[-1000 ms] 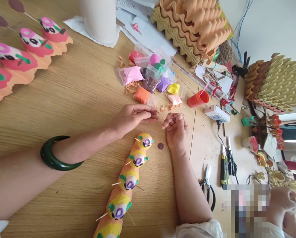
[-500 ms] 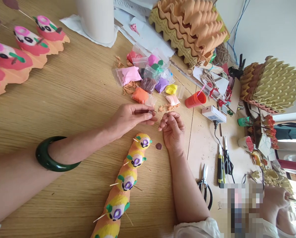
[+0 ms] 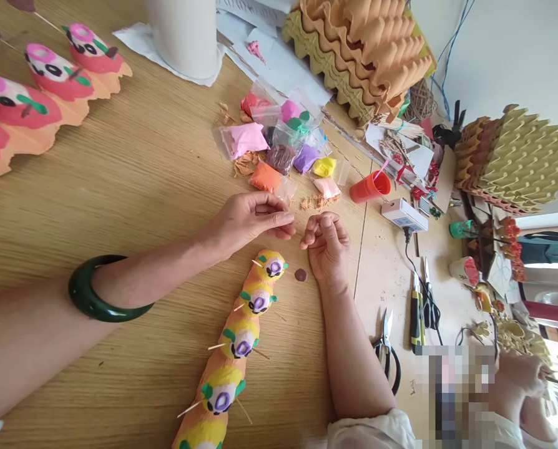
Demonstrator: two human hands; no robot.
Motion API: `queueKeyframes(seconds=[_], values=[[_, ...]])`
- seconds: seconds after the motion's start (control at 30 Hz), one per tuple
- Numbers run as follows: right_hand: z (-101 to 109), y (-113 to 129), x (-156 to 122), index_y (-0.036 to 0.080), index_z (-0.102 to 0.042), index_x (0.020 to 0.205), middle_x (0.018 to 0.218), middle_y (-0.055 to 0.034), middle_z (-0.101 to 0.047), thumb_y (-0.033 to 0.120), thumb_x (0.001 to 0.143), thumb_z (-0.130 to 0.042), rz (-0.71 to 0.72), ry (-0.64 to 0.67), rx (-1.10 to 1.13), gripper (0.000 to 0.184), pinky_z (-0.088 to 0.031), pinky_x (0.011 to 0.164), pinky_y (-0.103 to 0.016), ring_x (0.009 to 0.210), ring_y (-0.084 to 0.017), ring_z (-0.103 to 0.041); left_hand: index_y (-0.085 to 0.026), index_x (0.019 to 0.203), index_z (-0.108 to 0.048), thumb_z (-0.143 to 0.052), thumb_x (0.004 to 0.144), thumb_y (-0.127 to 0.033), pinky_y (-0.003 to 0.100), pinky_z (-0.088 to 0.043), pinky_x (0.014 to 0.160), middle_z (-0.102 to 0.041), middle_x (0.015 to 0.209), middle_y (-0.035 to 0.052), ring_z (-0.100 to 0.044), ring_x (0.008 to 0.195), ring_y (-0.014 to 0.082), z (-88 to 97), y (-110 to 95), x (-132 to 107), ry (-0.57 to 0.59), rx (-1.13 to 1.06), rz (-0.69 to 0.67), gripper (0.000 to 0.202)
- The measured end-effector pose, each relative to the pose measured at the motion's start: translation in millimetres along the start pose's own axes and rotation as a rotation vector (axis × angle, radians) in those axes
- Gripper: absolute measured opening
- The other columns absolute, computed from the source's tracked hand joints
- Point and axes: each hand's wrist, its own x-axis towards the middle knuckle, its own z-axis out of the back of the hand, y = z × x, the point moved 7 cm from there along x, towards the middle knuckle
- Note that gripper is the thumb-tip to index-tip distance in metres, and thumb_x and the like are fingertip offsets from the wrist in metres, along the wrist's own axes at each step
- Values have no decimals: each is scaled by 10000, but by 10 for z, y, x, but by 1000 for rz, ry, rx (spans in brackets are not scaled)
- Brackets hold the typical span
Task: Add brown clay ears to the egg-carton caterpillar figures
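My left hand (image 3: 260,215), with a dark green bangle (image 3: 98,290) on its forearm, is closed in a pinch; whatever it holds is too small or hidden. Just to its right, my right hand (image 3: 326,240) is curled with thumb against fingers, and its contents cannot be made out. A small gap separates both hands. Below them lies a flat brown clay disc (image 3: 300,275) on the table. Beside it runs an egg-carton strip (image 3: 232,346) with yellow domes, each bearing a purple ring, black and green clay bits, and several thin sticks poking out.
Bags of coloured clay (image 3: 281,159) lie beyond my hands, near a red cup (image 3: 369,186) and a power strip (image 3: 404,215). Scissors (image 3: 387,349) and a yellow-black cutter (image 3: 417,315) rest at right. Pink-domed carton strips (image 3: 49,100), stacked egg trays (image 3: 358,56) and another person's hands (image 3: 522,380) are around.
Both hands stay almost in place. A tiny dark bit that showed at my left fingertips earlier is no longer visible. The view has shifted slightly.
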Motion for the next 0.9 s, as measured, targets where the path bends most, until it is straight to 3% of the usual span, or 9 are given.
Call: queueKeyframes(seconds=[0.13,0.23,0.37,0.5,0.63,0.7,0.9], values=[[6,-3,7,252,-718,895,825,41,-744,370,823,-837,3,-1,-23,183,-586,508,-173,571,-60,-636,-104,981,-777,-825,809,-223,401,-660,908,-811,937,98,-793,922,233,-5,13,11,-18,-100,23,214],[39,-19,11,270,-751,990,950,19,-784,324,826,-829,4,-28,-36,190,-641,601,-202,675,-79,-691,-73,1002,-782,-729,833,-148,413,-650,924,-806,932,120,-790,935,237,-10,-2,6,-28,-136,39,193],[44,-35,19,281,-783,1001,1043,11,-803,284,798,-854,-6,-30,18,214,-671,679,-209,829,-100,-747,-72,925,-792,-648,764,-76,307,-631,706,-781,862,106,-744,816,195,-7,-39,7,-47,-127,38,216],[18,-25,20,270,-784,972,963,20,-794,330,777,-887,-15,-19,33,229,-651,619,-174,777,-87,-741,-111,866,-812,-638,710,-68,192,-457,499,-709,777,48,-565,598,85,-9,-83,5,-46,-74,21,238],[15,-20,-8,235,-684,801,687,72,-647,471,827,-842,-18,-21,-5,285,-546,426,-148,462,-36,-506,-142,877,-824,-726,722,-136,155,-279,411,-592,668,1,-391,493,39,-1,-32,-3,-20,-16,103,184],[25,-22,-19,236,-636,772,656,86,-582,467,842,-827,-13,-28,-42,307,-540,425,-153,445,-34,-427,-147,864,-823,-749,717,-156,151,-248,398,-578,659,2,-383,490,40,-1,-19,-2,1,-9,110,165],[11,-25,0,282,-734,966,938,21,-741,398,782,-878,-10,-10,-64,260,-652,610,-224,724,-100,-669,-140,787,-802,-755,732,-159,159,-264,388,-590,665,16,-397,490,43,-18,-50,10,19,-9,48,75]])
